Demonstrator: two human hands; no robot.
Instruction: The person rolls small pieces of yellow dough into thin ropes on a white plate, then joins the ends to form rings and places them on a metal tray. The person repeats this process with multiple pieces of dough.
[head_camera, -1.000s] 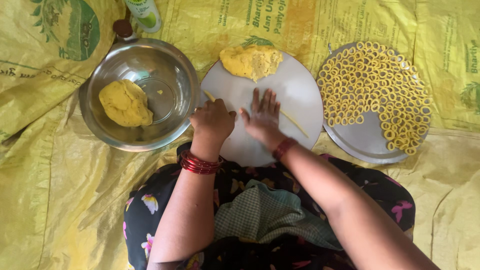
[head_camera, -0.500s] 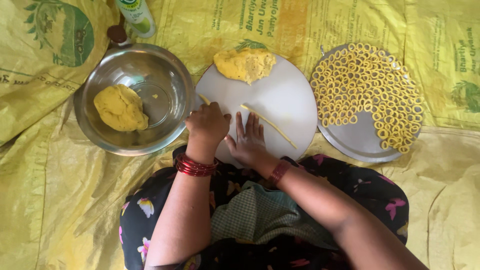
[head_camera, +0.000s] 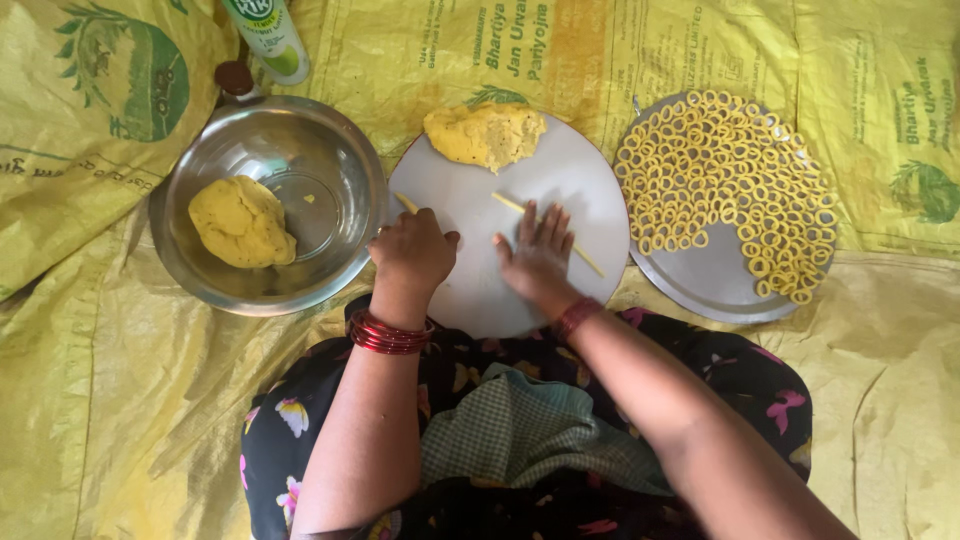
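Covering the whole floor lay a yellow printed sheet (head_camera: 90, 400), and on it sat a steel bowl (head_camera: 335, 160) at the left with a lump of yellow dough (head_camera: 241, 221) inside it. Beside the bowl, in the middle, was a round grey board (head_camera: 580, 180), bearing a second dough lump (head_camera: 485, 134) on its far edge. To the right stood a steel plate (head_camera: 715, 285) crowded with small yellow dough rings (head_camera: 725, 170). A green-and-white bottle (head_camera: 266, 35) lay beyond the bowl. The right hand (head_camera: 540, 255) rested flat on the board, fingers spread open, pressing on a thin dough rope (head_camera: 510, 204) that ran slantwise under it. The left hand (head_camera: 412, 255) was curled into a loose fist over the rope's left end (head_camera: 405, 201), red bangles (head_camera: 385, 335) at its wrist.
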